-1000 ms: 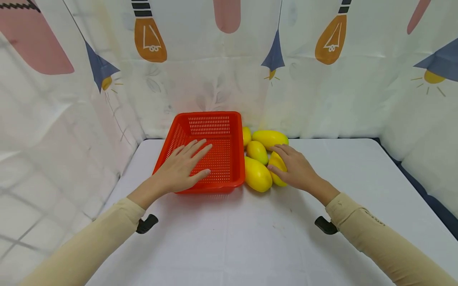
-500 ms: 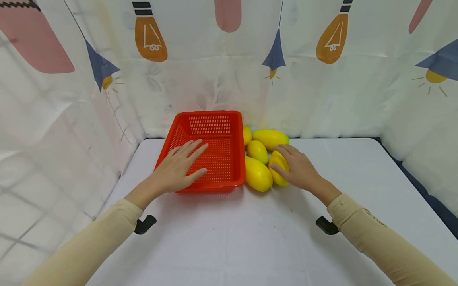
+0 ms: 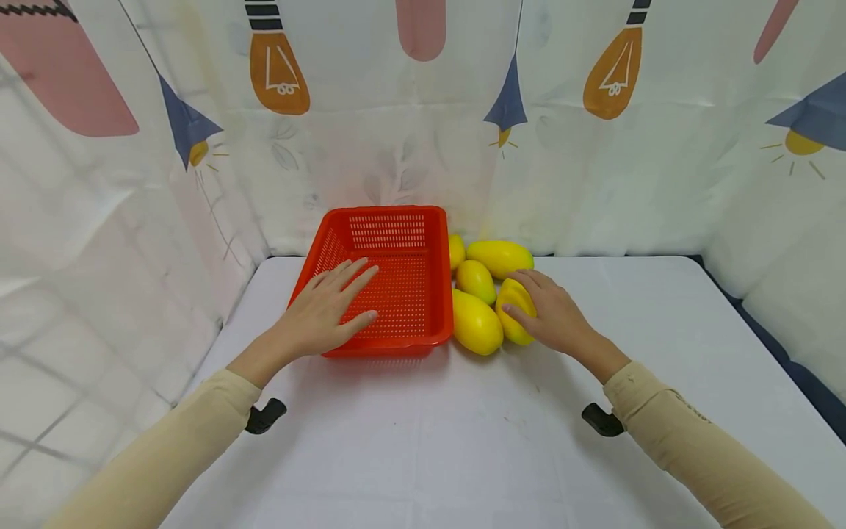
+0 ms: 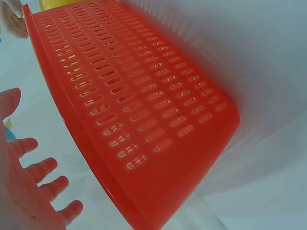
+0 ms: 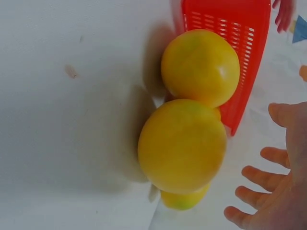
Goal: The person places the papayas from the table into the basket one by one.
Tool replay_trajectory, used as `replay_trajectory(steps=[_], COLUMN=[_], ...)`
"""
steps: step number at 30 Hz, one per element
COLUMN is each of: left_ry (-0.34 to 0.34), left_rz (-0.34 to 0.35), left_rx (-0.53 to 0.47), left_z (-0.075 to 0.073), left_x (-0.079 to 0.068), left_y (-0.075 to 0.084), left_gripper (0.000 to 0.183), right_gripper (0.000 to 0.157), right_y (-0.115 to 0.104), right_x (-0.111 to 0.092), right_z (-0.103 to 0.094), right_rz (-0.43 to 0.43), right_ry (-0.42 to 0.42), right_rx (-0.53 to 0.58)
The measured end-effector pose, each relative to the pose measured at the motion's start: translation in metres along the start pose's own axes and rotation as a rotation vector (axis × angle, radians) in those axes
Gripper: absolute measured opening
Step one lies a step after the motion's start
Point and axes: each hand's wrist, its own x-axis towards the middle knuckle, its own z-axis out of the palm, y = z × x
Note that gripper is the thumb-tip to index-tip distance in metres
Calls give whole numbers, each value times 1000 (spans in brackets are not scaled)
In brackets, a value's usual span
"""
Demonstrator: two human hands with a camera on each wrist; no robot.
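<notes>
My left hand (image 3: 316, 312), fingers spread, hovers over the near left part of a red slotted plastic basket (image 3: 442, 294). The left wrist view shows a gap between these fingers and the basket's rim (image 4: 79, 129). My right hand (image 3: 560, 316) is held above the right-hand yellow mango (image 3: 512, 312), partly covering it in the head view. In the right wrist view its fingers (image 5: 261, 178) are extended and apart from that mango (image 5: 182, 146). Another mango (image 3: 476, 323) lies between it and the basket. Neither hand holds anything.
More yellow mangoes lie behind: a long one (image 3: 500, 257), a greenish one (image 3: 476, 281) and one partly hidden by the basket (image 3: 455, 252). A white cloth covers the table (image 3: 423, 448). Printed curtains (image 3: 463, 169) hang around the back and sides.
My left hand has drifted slightly left and toward me over the basket. The right hand has shifted a little to the right. Basket and mangoes stay put.
</notes>
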Motion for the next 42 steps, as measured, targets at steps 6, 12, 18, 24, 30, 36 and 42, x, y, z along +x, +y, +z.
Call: replay_trajectory(steps=[6,12,18,24,30,36,42], left_ry=[-9,-11,-4,15,37,56,60], left_rz=[-18,-34,-36,-32,-42,-56,-76], left_rx=[-9,-23,-37,-32,-37,-42,-54], left_z=[2,5,9,11,14,16,17], left_x=[-2,-3,-4,-5,-6,-8,-13], left_y=[-3,-6,-9,-12,-15,-19,-22], left_gripper=[73,72,71,71,71,71,70], right_gripper=[59,60,61,61,61,61,60], right_y=[4,7,8,10,11,13,16], right_x=[-1,0,-1,-2,-2,-2,-3], right_z=[2,4,5,7,8,9,12], right_rz=[14,35,48,61,78,92,94], right_ry=[-3,-20,-28,-23,-32,-40,-24], right_rx=[15,37,49,51,62,76,86])
